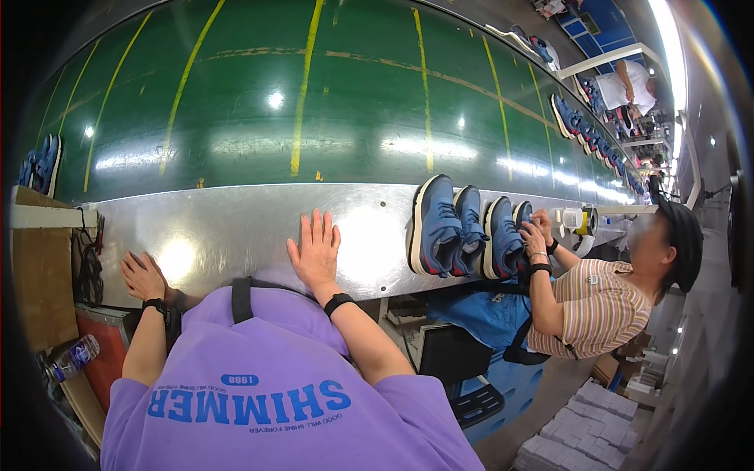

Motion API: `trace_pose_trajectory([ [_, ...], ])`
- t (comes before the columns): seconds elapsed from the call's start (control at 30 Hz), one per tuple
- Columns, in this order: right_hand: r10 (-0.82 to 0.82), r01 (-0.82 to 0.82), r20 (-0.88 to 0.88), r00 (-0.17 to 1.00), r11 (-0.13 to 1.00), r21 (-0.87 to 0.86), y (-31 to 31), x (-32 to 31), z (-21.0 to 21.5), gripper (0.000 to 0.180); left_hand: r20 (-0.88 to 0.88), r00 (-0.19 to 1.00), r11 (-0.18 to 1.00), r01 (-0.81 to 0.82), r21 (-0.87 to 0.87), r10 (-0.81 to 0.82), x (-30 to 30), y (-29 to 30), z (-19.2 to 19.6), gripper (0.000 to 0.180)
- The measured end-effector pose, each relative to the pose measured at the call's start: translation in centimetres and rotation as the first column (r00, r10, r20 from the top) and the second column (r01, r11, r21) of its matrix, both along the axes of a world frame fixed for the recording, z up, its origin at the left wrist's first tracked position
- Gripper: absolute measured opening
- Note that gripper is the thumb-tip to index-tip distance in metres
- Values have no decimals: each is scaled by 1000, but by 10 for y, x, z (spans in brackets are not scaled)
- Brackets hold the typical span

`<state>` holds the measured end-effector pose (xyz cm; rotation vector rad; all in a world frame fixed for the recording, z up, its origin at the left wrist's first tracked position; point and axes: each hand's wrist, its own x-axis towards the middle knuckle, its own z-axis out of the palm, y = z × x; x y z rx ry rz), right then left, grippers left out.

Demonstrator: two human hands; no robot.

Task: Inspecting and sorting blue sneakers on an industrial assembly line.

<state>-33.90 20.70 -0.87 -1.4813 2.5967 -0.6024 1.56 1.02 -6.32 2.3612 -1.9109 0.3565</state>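
My right hand (316, 251) lies palm down on the bare metal ledge (236, 228), fingers spread and holding nothing. Farther left, my left hand (143, 276) rests on the same ledge with its fingers stretched out, also holding nothing. To the right of my right hand, and apart from it, stand several blue sneakers with white soles; the nearest sneaker (437, 228) has its toe toward the green conveyor belt (361, 102). A co-worker's hands (537, 234) are at the sneaker farthest right.
The co-worker in a striped shirt (597, 306) sits close on my right. More sneakers (577, 125) line the belt's far right, and others (43, 165) its left end. A cardboard box (43, 282) and a plastic bottle (77, 355) are at my left. White boxes (581, 428) are stacked behind the co-worker.
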Motion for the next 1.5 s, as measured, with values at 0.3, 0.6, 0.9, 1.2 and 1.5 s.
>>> trace_pose_trajectory([
  [0.3,12,-13,-10,1000,999,-50,2,-2,2,56,10,998,995,-62,74,62,-4,-1,4,56],
  [0.6,10,-11,-9,1000,999,-50,2,-1,-2,57,14,999,997,-45,55,44,-2,-3,3,55],
  [0.9,8,-11,-22,1000,994,-112,4,0,-5,56,44,998,998,-43,36,42,0,-7,-3,55],
  [1.2,0,-1,-6,1000,995,-103,4,-1,-7,55,49,997,997,-58,54,55,-5,-8,-1,55],
  [1.5,-1,1,-6,1000,995,-98,3,0,-6,55,17,998,998,-55,42,54,-3,-8,-1,56],
])
